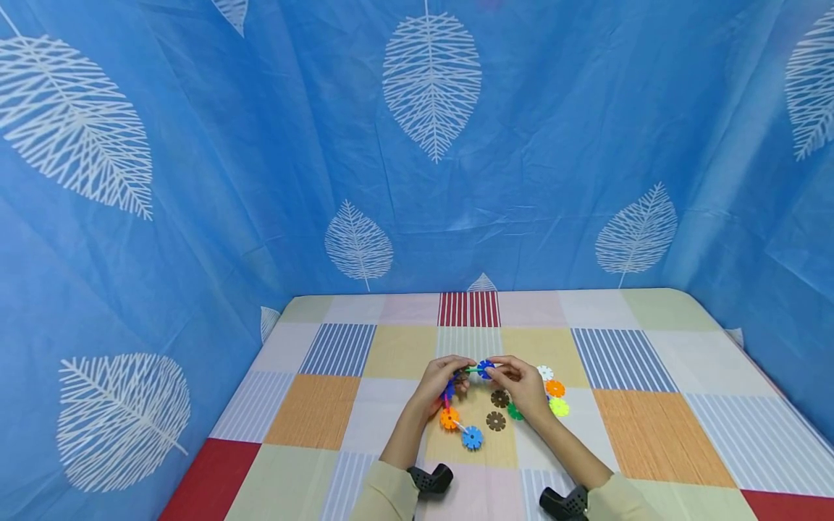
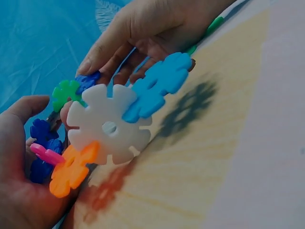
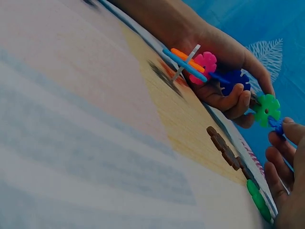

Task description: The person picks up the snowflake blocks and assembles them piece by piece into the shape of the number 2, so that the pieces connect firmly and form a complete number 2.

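Note:
My left hand (image 1: pixel 439 383) holds a chain of slotted plastic snowflake discs. The chain hangs toward me, through dark blue discs, a pink disc (image 2: pixel 46 153), an orange disc (image 1: pixel 449 418) and a white disc (image 2: pixel 105 121), to a light blue disc (image 1: pixel 472 438) at its near end. At the far end, a green disc (image 3: pixel 267 110) stands edge-on in the head view between the hands. Thumb and fingers of my right hand (image 1: pixel 524 383) pinch a dark blue disc (image 1: pixel 485 369) that meets the green one. How deep their slots interlock is hidden.
Loose discs lie on the patchwork cloth (image 1: pixel 378 420) around my right hand: brown discs (image 1: pixel 496 421), a green disc (image 1: pixel 515 411), a white disc (image 1: pixel 546 373), an orange disc (image 1: pixel 555 388) and a yellow-green disc (image 1: pixel 559 407). A blue leaf-print curtain (image 1: pixel 521 145) surrounds the table.

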A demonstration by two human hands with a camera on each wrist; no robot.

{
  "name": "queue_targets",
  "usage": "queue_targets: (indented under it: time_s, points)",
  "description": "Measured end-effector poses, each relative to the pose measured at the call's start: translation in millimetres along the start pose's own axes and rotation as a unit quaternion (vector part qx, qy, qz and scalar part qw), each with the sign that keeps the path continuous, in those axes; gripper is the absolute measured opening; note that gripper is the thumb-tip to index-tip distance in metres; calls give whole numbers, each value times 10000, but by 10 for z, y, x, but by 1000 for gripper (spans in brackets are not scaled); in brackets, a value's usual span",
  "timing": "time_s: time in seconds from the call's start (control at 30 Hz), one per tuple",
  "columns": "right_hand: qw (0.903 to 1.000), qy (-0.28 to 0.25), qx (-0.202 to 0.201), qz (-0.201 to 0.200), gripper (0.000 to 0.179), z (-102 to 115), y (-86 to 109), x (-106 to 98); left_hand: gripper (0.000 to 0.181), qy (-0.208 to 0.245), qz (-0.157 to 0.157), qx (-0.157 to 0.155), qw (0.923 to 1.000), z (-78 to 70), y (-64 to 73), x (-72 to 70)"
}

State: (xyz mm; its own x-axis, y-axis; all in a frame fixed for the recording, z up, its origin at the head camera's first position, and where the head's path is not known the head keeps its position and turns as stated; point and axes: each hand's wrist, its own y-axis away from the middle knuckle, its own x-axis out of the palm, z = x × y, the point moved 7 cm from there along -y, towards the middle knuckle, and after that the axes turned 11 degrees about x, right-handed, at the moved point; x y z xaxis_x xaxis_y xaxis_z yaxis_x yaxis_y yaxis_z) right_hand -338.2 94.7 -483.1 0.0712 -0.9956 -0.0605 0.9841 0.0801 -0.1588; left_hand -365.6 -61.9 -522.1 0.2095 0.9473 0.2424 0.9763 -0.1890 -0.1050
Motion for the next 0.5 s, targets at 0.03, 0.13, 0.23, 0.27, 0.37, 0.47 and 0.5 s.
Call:
queue_targets:
  time_s: [0.03, 0.13, 0.23, 0.27, 0.37, 0.47, 0.5]
  points:
    - [10000, 52, -5, 12, 21, 37, 12, 3, 28, -21, 32, 37, 10000, -5, -1, 4]
    - [9991, 401, -118, 1, 21, 159, 54, 14, 30, -136, 223, 97, 9996, -12, 4, 20]
    - [9960, 822, -344, -39, 19, 237, 82, 19, 33, -304, 441, 148, 9985, -8, 9, 30]
    - [9945, 957, -430, -47, 19, 249, 90, 19, 32, -352, 530, 142, 9979, -39, 26, 44]
    - [9883, 1341, -708, -138, 16, 161, 57, -25, 30, -453, 675, 171, 9965, -150, 78, 85]
    - [9768, 1932, -902, -211, 16, 48, 28, -104, 28, -449, 730, 155, 9962, -273, 132, 127]
    - [9713, 2159, -972, -210, 16, 9, 20, -132, 27, -437, 722, 143, 9963, -274, 132, 126]
